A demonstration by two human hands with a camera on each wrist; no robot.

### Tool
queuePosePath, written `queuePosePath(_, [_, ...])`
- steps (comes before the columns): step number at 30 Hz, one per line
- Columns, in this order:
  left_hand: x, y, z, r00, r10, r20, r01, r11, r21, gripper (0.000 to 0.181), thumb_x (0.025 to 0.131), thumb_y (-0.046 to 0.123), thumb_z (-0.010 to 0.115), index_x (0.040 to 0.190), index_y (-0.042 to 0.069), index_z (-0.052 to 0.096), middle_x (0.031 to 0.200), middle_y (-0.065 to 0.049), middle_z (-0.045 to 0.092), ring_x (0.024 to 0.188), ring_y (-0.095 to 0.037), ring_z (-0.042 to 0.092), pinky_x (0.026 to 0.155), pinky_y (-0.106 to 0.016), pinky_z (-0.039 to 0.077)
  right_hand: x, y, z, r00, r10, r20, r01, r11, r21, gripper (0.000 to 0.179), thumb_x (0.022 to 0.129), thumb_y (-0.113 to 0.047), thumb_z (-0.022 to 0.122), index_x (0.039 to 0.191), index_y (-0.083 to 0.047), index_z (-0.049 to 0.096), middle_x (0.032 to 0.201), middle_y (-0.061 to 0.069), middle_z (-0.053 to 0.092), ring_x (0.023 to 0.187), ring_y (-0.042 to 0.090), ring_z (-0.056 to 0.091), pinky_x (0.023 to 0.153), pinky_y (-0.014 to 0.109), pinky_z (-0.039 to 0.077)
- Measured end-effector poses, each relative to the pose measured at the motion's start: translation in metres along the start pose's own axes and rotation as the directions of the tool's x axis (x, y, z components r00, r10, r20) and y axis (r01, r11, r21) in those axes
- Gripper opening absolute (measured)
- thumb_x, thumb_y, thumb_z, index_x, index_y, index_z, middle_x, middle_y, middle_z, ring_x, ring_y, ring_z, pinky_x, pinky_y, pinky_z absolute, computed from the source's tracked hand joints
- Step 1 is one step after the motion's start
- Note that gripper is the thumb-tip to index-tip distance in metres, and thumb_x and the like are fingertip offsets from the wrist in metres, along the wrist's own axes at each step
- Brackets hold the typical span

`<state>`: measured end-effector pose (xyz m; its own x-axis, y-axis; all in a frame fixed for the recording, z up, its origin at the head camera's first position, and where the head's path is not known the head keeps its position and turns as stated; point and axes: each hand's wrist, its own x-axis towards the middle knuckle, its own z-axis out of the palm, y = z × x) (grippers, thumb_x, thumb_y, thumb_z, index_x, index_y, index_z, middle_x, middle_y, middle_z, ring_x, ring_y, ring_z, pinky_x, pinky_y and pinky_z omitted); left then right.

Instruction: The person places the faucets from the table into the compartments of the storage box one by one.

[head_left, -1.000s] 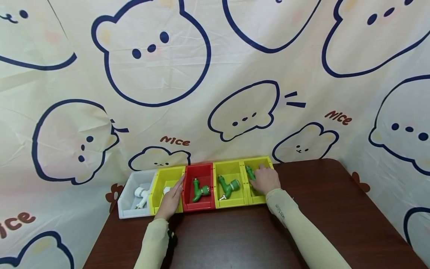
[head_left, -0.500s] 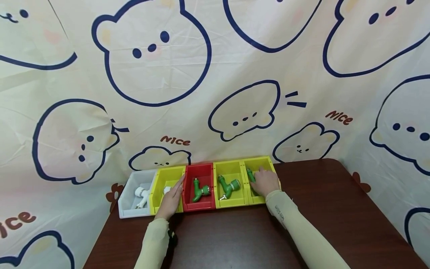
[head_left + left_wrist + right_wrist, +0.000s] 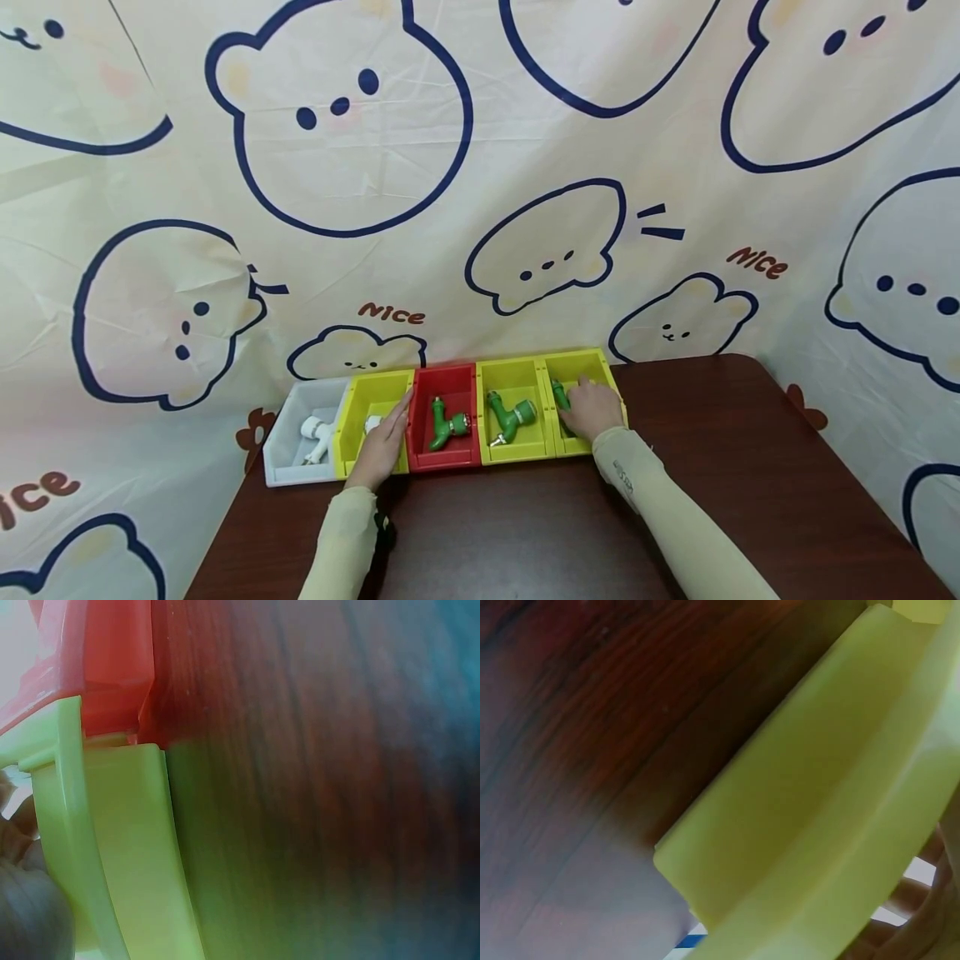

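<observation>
Five joined bins hold plastic taps. In the head view, my left hand [image 3: 384, 446] lies over the left yellow bin [image 3: 352, 400], its fingers extended along the wall beside the red bin [image 3: 444, 379]. A white tap [image 3: 372, 423] shows partly beneath this hand. My right hand [image 3: 594, 408] reaches into the rightmost yellow bin [image 3: 581, 360] and holds a green tap [image 3: 559, 395], mostly covered by the fingers. Bin walls hide much of both hands in the wrist views, where parts of the left hand [image 3: 30, 900] and right hand [image 3: 922, 922] show.
A white tap [image 3: 319, 437] lies in the white bin [image 3: 277, 450] at the left end. Green taps lie in the red bin and the middle yellow bin [image 3: 510, 375]. Everything stands on a dark wooden table [image 3: 525, 533], before a cartoon-patterned cloth [image 3: 420, 275].
Since one second ago, the green tap at my right hand has shifted slightly right and down, with the hand barely moving. My left hand and the bins look unchanged.
</observation>
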<state>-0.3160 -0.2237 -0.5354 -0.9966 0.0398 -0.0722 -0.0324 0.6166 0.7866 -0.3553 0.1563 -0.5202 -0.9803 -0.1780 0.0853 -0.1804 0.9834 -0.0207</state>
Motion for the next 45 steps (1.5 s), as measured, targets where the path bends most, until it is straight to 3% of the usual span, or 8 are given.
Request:
queuePosePath(7, [0.001,0.001,0.000,1.000,0.004,-0.004,-0.004,1.000,0.004,0.053,0.111,0.055,0.029,0.163,0.045,0.025,0.169,-0.009,0.033,0.155,-0.041,0.031,0.124,-0.065,0.026,-0.002,0.002,0.007,0.999,-0.019,-0.028,0.019,1.000,0.001,0.036,0.093,-0.043,0.075,0.071,-0.016,0.066,0.104,0.016,0.070,0.058,0.017,0.053,0.048,0.033,0.047])
queuePosePath(21, [0.002,0.000,0.001,1.000,-0.013,0.000,0.013,1.000,-0.003,0.054,0.111,0.056,0.029,0.163,0.046,0.024,0.170,-0.010,0.031,0.156,-0.042,0.028,0.123,-0.066,0.025,0.000,0.003,0.013,0.999,-0.032,-0.030,0.031,0.999,-0.018,0.035,0.093,-0.045,0.075,0.072,-0.018,0.070,0.121,0.019,0.072,0.057,0.016,0.055,0.050,0.033,0.049])
queuePosePath(30, [0.001,-0.001,0.001,1.000,0.007,-0.019,-0.006,1.000,0.026,0.054,0.111,0.054,0.028,0.164,0.043,0.025,0.169,-0.010,0.033,0.155,-0.042,0.031,0.123,-0.065,0.027,-0.002,0.001,0.011,0.999,-0.036,-0.039,0.035,0.999,-0.021,0.034,0.093,-0.044,0.075,0.074,-0.015,0.073,0.107,0.015,0.073,0.077,0.027,0.065,0.064,0.040,0.058])
queuePosePath(40, [-0.001,0.000,0.000,1.000,-0.004,-0.001,0.004,1.000,0.006,0.055,0.111,0.056,0.028,0.164,0.043,0.023,0.169,-0.011,0.032,0.156,-0.042,0.028,0.123,-0.066,0.025,-0.004,-0.001,0.009,0.999,-0.042,-0.010,0.041,0.998,-0.049,0.032,0.095,-0.044,0.073,0.089,-0.013,0.080,0.102,0.014,0.072,0.082,0.030,0.066,0.070,0.044,0.060])
queuePosePath(45, [-0.001,0.000,0.000,1.000,0.006,-0.010,-0.006,1.000,0.009,0.054,0.111,0.055,0.029,0.163,0.044,0.025,0.169,-0.010,0.033,0.155,-0.041,0.030,0.124,-0.064,0.025,-0.003,0.000,0.013,0.998,-0.055,-0.013,0.054,0.997,-0.063,0.034,0.097,-0.044,0.070,0.088,-0.013,0.080,0.100,0.013,0.071,0.083,0.030,0.066,0.070,0.043,0.060])
